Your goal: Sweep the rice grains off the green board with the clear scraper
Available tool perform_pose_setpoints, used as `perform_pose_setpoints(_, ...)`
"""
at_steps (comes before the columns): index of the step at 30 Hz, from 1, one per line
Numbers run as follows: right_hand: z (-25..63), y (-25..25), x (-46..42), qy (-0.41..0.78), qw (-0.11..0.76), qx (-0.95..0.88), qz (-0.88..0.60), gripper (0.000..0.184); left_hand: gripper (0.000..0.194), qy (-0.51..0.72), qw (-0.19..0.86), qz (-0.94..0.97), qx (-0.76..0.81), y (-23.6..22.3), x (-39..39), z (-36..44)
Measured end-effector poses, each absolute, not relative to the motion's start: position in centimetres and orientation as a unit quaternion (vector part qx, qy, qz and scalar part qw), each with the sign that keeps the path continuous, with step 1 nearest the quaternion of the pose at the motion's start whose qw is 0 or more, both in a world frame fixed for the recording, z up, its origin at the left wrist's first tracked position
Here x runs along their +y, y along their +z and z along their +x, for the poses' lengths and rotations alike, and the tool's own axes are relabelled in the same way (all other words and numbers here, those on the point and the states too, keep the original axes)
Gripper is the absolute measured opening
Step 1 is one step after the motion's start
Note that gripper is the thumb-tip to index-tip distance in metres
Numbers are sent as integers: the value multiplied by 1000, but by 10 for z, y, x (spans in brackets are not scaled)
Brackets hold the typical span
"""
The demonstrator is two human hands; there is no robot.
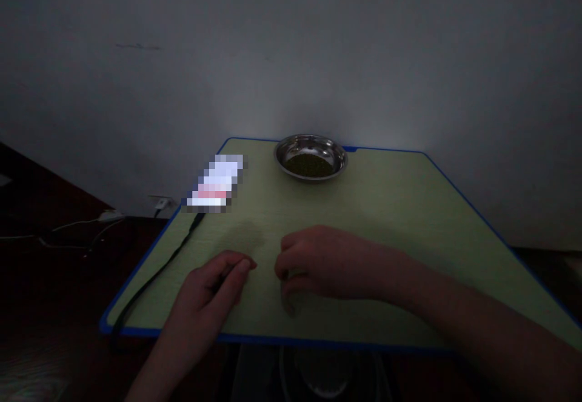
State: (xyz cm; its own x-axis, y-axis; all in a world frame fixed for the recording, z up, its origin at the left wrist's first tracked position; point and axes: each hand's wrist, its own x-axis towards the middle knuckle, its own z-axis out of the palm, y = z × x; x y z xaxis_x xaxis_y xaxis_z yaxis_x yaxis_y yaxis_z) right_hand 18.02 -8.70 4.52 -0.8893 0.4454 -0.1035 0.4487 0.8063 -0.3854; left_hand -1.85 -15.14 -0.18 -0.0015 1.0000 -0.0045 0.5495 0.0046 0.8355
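Note:
My left hand (213, 293) is above the near left part of the green table, thumb and forefinger pressed together in a pinch. Whatever may be between those fingertips is too small and dark to name. Just to its right, my right hand (313, 262) hangs with bent fingers closed toward the thumb. A faint, blurred curved shape (288, 302) shows under its fingertips; I cannot tell what it is. Farther back stands a shiny metal bowl (311, 177) holding small green grains (309, 165). Neither hand touches the bowl.
The pale green table (382, 202) has a blue edge and stands by a grey wall (386, 56). A pixelated bright phone-like screen (218, 180) lies at left, with a black cable (159, 271). Below the front edge is a round, dim container (327, 375).

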Motion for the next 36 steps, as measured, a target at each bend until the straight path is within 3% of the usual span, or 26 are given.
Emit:
perform_pose_setpoints(7, 220, 44, -77, -252, 13, 928, 276, 9, 31, 327, 326, 636, 618, -1, -151, -20)
perform_pose_setpoints(11, 240, 48, -68, -271, -40, 904, 328, 11, 32, 328, 327, 637, 617, -4, -152, -22)
perform_pose_setpoints(15, 261, 48, -49, -226, -113, 865, 434, 17, 30, 335, 327, 629, 621, -6, -152, -22)
perform_pose_setpoints(22, 296, 18, -24, -179, -143, 798, 558, 21, 33, 319, 321, 635, 627, -5, -149, -22)
perform_pose_setpoints(36, 271, 6, -54, -241, -108, 828, 495, 20, 35, 277, 305, 609, 678, -3, -153, -24)
